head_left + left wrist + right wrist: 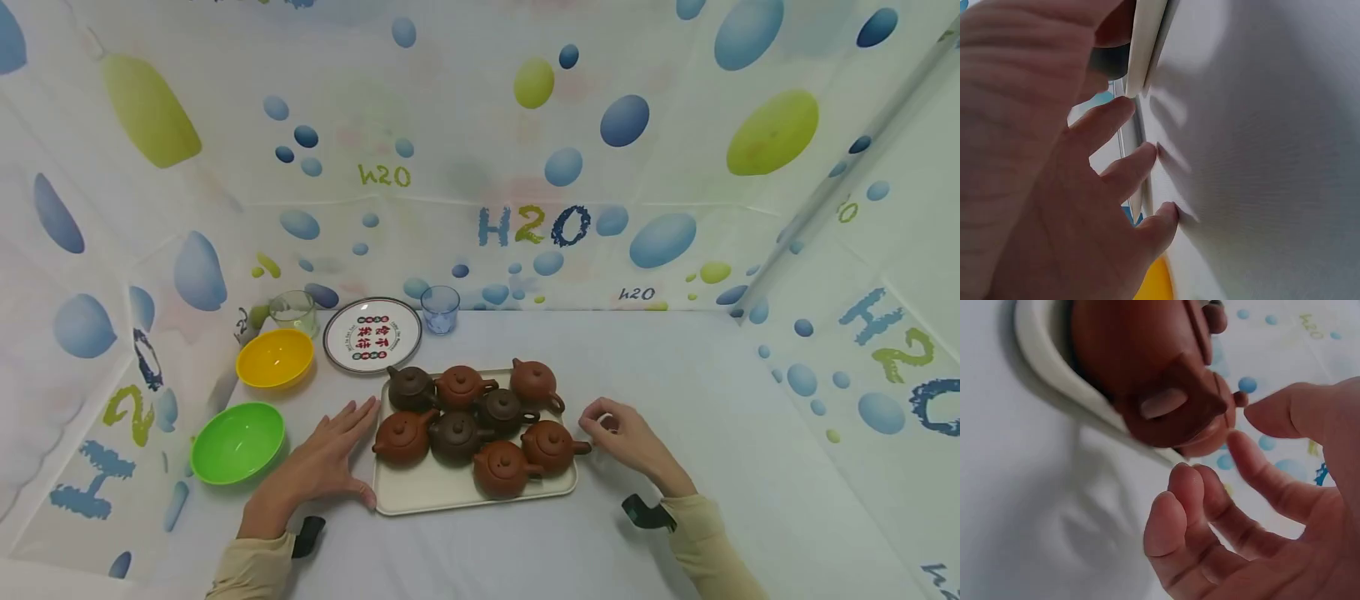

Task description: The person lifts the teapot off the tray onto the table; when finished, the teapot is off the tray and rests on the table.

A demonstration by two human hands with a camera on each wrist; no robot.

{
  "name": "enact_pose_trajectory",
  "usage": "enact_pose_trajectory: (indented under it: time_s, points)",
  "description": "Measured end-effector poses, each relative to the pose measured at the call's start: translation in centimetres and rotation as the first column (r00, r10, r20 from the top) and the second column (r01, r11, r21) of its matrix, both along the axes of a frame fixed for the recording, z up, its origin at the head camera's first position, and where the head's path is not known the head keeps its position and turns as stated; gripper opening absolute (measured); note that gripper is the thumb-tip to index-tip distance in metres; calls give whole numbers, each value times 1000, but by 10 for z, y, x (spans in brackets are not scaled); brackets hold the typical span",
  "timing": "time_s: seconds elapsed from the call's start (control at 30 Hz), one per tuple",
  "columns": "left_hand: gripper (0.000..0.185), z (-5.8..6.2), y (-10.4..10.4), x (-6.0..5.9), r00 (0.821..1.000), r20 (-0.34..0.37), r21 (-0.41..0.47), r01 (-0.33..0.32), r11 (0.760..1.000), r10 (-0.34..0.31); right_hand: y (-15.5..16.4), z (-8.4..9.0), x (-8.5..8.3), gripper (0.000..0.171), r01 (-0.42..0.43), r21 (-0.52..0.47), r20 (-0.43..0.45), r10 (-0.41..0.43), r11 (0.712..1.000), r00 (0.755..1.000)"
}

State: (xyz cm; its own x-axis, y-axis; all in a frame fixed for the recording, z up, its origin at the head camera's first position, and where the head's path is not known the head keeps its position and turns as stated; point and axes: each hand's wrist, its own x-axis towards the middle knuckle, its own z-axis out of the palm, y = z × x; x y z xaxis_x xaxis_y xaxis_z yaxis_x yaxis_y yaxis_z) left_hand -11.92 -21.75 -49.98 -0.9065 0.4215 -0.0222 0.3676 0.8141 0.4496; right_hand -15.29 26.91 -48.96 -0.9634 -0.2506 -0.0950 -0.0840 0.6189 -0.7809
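Right hand (pixel 626 437) seemingly just beside teapot (pixel 552 444).

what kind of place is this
Probably a staged tabletop booth rather than a real kitchen: printed H2O sheets wall in a white-clothed table holding a tray of clay teapots.

We saw a cream tray (pixel 450 496) holding teapots, some reddish-brown (pixel 502 468), some dark brown (pixel 411 387). Far left there was a yellow bowl (pixel 274 358), with a bright green bowl (pixel 237 442) nearer. The plate (pixel 372 334) was white with a dark rim and red-and-green characters, the cup (pixel 439 308) pale blue. The walls (pixel 525 167) were white with blue and lime blobs plus "H2O" lettering.
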Motion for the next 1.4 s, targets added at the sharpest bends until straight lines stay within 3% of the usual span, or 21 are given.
enact_pose_trajectory:
  time_s: [0.23,0.53,0.8,0.9,1.1,1.4]
  points:
    - [138,1,0,-3,998,68,-30,2,1000,0,5,-6,4,25,-14,-60,193,26,998,981]
    - [140,0,1,-4,995,103,-31,-13,999,16,11,-16,4,33,-133,-132,233,161,982,959]
    - [140,0,4,-2,993,121,-32,-13,999,17,12,-24,7,44,-183,-363,324,308,914,894]
    - [140,0,4,-2,993,121,-31,-10,999,14,12,-30,8,44,-173,-388,311,306,905,900]
    - [141,0,2,-6,993,117,-38,-16,999,20,10,-36,4,46,-150,-368,278,262,918,924]
    - [143,-9,0,-2,989,142,-18,-30,999,32,18,-35,15,50,-141,-367,273,251,920,929]
